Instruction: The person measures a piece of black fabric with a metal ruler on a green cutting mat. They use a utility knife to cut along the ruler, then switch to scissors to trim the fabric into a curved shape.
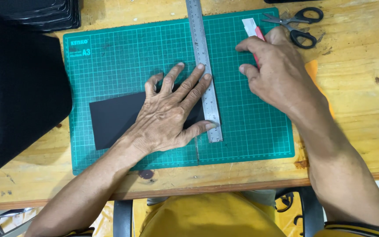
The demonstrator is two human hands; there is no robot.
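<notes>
The scene is bright and evenly lit, with soft light from above. The wooden table (356,127) shows warm and clear, with no hard shadows; only a faint soft shadow lies under the left hand (172,112) on the green cutting mat (251,127). The steel ruler (205,66) carries a mild sheen, no harsh glare. A black cloth (18,92) at the table's left edge swallows detail. Focus is sharp across the middle; the table's far edge bows slightly from the wide lens.

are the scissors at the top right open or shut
Open: the scissors lie flat on the wooden table, blades spread apart, beside the right hand.
</notes>
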